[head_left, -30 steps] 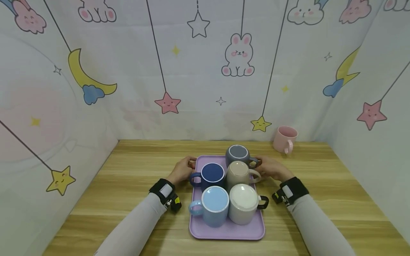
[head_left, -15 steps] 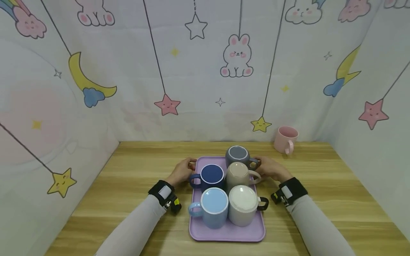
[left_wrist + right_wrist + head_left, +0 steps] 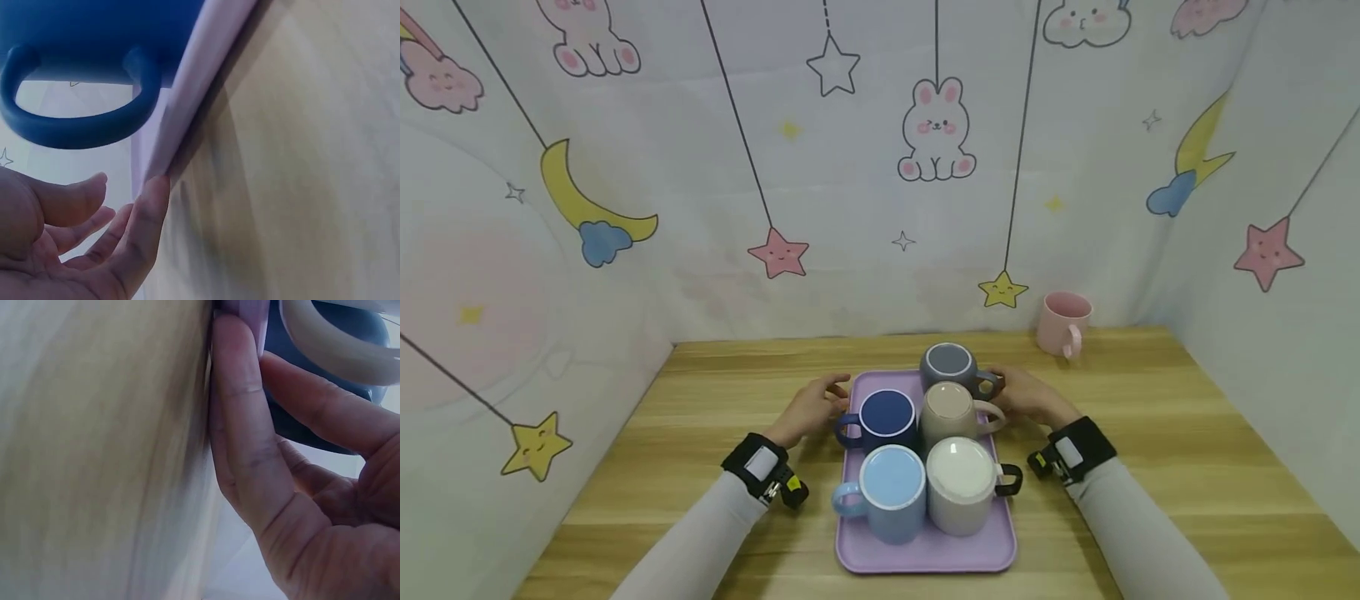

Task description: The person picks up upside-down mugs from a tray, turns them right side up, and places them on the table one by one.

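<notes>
Ok – L hand [image 3: 809, 409] at lilac tray [image 3: 927, 557], R hand [image 3: 1028, 395] pinching it.

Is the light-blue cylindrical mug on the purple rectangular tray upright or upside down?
Upside down: the light-blue mug shows its closed, flat base on top.

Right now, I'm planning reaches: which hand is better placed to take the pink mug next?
Probably the right hand: the pink mug stands beyond it, on the same side of the purple tray; the left hand is opposite.

the tray [image 3: 928, 557] is lilac, its rearmost mug [image 3: 948, 362] apparently grey.
</notes>
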`<state>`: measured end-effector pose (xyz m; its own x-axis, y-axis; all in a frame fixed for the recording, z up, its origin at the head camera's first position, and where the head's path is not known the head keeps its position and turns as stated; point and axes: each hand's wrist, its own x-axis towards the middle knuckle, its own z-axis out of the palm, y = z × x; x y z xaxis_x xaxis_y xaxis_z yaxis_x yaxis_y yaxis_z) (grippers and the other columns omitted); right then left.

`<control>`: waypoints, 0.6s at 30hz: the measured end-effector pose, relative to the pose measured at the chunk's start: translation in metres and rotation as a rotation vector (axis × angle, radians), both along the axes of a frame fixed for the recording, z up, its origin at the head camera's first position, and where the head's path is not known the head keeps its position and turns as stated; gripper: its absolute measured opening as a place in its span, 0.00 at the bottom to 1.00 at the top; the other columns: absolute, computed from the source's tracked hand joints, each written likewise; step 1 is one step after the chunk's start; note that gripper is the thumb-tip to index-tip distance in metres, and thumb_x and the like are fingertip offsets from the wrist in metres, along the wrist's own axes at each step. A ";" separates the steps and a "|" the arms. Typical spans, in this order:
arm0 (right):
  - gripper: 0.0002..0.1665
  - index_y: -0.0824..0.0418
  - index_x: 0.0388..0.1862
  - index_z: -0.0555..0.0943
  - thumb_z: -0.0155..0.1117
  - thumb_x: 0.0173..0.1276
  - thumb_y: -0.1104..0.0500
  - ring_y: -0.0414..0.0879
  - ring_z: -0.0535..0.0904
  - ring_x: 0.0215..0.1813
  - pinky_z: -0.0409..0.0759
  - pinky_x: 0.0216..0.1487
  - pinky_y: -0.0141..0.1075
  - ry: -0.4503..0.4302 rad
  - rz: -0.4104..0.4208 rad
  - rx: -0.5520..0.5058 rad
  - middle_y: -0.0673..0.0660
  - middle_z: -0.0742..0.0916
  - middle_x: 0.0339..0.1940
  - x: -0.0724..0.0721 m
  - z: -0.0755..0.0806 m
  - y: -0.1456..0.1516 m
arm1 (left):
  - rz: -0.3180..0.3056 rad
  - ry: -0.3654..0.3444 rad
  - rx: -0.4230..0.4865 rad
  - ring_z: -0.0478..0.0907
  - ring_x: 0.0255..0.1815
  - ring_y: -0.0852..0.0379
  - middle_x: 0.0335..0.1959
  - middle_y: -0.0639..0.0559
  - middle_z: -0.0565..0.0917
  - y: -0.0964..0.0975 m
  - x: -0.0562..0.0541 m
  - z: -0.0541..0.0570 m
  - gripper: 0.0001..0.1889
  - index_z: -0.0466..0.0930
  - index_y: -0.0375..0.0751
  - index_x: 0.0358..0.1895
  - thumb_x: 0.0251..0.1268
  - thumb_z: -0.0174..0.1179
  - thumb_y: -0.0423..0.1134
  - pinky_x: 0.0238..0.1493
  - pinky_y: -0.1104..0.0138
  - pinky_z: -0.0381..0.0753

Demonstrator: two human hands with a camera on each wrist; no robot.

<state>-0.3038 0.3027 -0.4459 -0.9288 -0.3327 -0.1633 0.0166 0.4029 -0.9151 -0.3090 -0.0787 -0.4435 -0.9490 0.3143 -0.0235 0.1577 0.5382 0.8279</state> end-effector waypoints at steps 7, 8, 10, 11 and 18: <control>0.29 0.75 0.59 0.73 0.66 0.56 0.75 0.48 0.78 0.32 0.82 0.29 0.34 0.005 -0.012 0.002 0.58 0.80 0.35 0.000 0.004 -0.002 | -0.126 -0.072 0.114 0.82 0.55 0.37 0.59 0.30 0.78 -0.008 0.004 0.022 0.21 0.70 0.27 0.71 0.84 0.50 0.33 0.52 0.55 0.89; 0.28 0.75 0.58 0.74 0.66 0.56 0.75 0.48 0.78 0.32 0.82 0.29 0.34 0.009 -0.006 0.002 0.58 0.80 0.34 0.000 0.004 -0.002 | -0.147 -0.078 0.114 0.81 0.56 0.37 0.59 0.30 0.78 -0.010 0.005 0.026 0.20 0.72 0.27 0.71 0.86 0.48 0.35 0.53 0.54 0.89; 0.27 0.74 0.57 0.74 0.65 0.56 0.75 0.48 0.77 0.32 0.82 0.29 0.34 0.019 0.000 0.003 0.58 0.80 0.34 0.000 0.003 -0.002 | -0.199 -0.066 0.094 0.81 0.58 0.37 0.59 0.31 0.79 -0.012 0.009 0.035 0.20 0.74 0.27 0.68 0.87 0.46 0.38 0.56 0.53 0.88; 0.26 0.74 0.56 0.75 0.65 0.55 0.76 0.48 0.77 0.32 0.82 0.28 0.34 0.024 0.003 0.003 0.58 0.80 0.35 0.000 0.003 -0.001 | -0.225 -0.053 0.081 0.82 0.57 0.38 0.59 0.31 0.80 -0.012 0.011 0.038 0.20 0.76 0.28 0.66 0.87 0.45 0.39 0.56 0.52 0.88; 0.29 0.75 0.59 0.73 0.65 0.56 0.75 0.51 0.79 0.37 0.86 0.33 0.38 -0.006 -0.022 0.027 0.61 0.81 0.39 -0.001 0.002 -0.001 | -0.342 0.140 -0.106 0.84 0.44 0.46 0.46 0.39 0.85 -0.014 0.026 0.054 0.16 0.84 0.32 0.55 0.84 0.53 0.41 0.46 0.58 0.88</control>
